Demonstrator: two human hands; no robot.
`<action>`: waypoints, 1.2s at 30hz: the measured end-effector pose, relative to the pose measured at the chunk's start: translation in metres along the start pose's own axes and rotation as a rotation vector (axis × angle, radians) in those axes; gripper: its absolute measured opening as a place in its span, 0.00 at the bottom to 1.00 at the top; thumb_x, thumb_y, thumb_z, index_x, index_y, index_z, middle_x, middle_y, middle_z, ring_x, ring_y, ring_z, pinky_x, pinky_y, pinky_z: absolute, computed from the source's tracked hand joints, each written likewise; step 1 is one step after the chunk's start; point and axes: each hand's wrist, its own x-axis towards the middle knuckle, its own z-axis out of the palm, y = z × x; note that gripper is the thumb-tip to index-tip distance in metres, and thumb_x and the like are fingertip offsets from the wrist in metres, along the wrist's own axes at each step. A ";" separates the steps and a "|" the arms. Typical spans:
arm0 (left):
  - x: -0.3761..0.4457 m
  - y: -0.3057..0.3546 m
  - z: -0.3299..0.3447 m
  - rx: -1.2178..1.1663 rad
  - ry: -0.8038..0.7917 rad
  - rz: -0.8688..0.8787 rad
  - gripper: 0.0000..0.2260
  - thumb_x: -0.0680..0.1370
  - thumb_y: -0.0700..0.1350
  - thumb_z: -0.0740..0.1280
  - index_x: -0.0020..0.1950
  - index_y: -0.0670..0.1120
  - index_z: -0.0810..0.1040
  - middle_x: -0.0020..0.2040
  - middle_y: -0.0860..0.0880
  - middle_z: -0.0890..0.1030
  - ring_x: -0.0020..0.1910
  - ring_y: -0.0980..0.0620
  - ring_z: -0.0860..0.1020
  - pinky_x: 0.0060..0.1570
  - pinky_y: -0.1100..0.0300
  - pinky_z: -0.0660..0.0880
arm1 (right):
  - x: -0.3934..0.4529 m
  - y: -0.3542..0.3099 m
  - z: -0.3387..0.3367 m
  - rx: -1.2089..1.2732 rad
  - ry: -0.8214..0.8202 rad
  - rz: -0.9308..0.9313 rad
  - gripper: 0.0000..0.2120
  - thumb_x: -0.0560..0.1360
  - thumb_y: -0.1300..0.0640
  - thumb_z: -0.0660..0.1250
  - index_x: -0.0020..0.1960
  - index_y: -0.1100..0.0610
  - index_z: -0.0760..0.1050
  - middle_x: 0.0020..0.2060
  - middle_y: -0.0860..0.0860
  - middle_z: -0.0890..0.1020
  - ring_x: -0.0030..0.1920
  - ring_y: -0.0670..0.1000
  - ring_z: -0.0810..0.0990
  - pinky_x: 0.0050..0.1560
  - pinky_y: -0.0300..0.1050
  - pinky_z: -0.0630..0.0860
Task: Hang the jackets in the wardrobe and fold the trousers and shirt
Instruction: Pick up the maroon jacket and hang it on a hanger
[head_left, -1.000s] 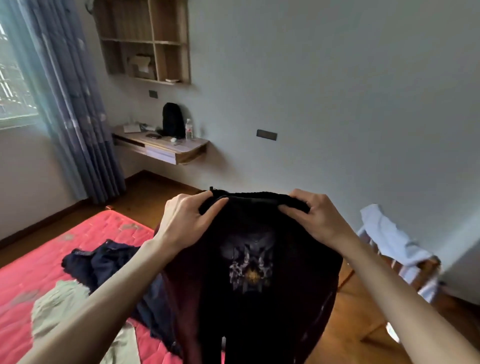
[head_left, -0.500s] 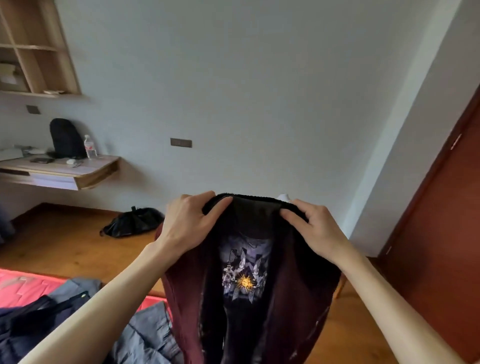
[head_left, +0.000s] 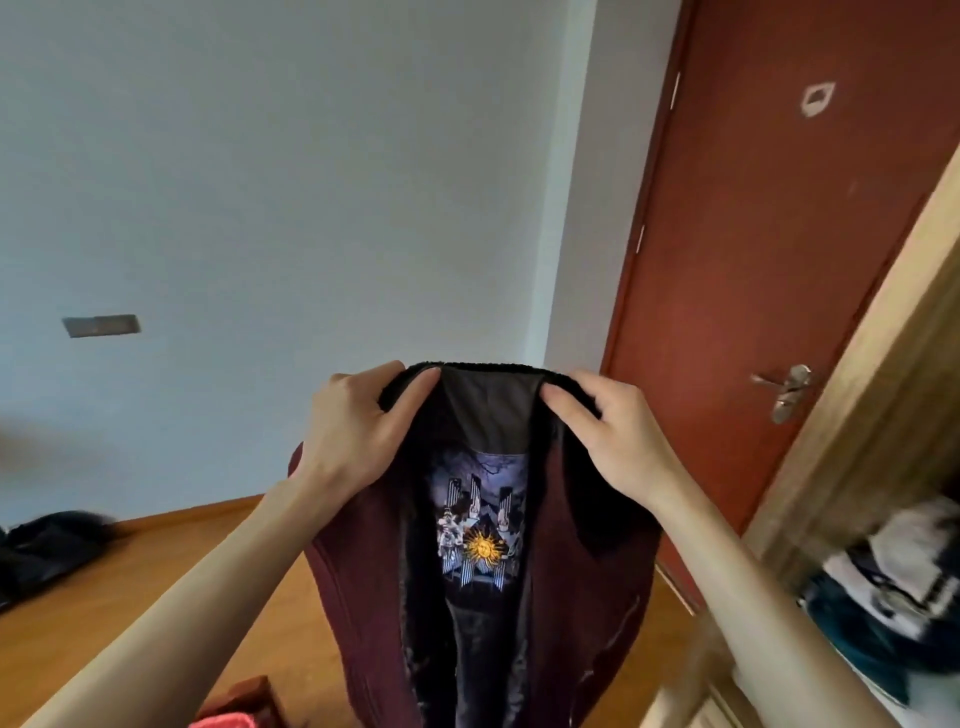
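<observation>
A maroon jacket (head_left: 363, 582) with a black fuzzy collar hangs in front of me, open toward me so its dark lining and a printed sun emblem show. My left hand (head_left: 358, 431) grips the collar's left end. My right hand (head_left: 613, 436) grips the collar's right end. The jacket's lower part runs out of the bottom of the view.
A red-brown door (head_left: 779, 218) with a metal lever handle (head_left: 784, 387) stands at the right. A wooden wardrobe frame (head_left: 878, 374) rises at the far right, with blurred light and dark clothes (head_left: 893, 577) beside it. A black bag (head_left: 47, 551) lies on the wooden floor at left.
My view has swung right from the bed and desk toward the door and wardrobe. Both hands keep their grip on the jacket collar, carrying the jacket along.
</observation>
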 end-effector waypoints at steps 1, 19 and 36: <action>0.005 0.001 0.011 -0.023 -0.017 0.009 0.28 0.81 0.65 0.63 0.32 0.45 0.65 0.24 0.49 0.64 0.26 0.46 0.68 0.29 0.55 0.63 | -0.002 0.003 -0.008 -0.018 0.013 0.014 0.17 0.81 0.39 0.65 0.40 0.48 0.76 0.30 0.43 0.73 0.33 0.41 0.70 0.36 0.45 0.68; 0.101 0.042 0.163 -0.440 -0.304 0.305 0.24 0.81 0.68 0.59 0.33 0.54 0.65 0.24 0.51 0.66 0.25 0.52 0.66 0.30 0.54 0.66 | -0.015 -0.002 -0.115 -0.497 0.340 0.237 0.21 0.82 0.41 0.65 0.35 0.49 0.67 0.30 0.43 0.66 0.33 0.41 0.66 0.35 0.37 0.63; 0.123 0.212 0.253 -0.647 -0.371 0.502 0.23 0.80 0.69 0.59 0.35 0.54 0.74 0.25 0.53 0.74 0.27 0.51 0.74 0.33 0.51 0.76 | -0.090 -0.032 -0.237 -0.749 0.624 0.352 0.22 0.82 0.37 0.65 0.38 0.51 0.70 0.33 0.40 0.71 0.36 0.38 0.69 0.38 0.36 0.66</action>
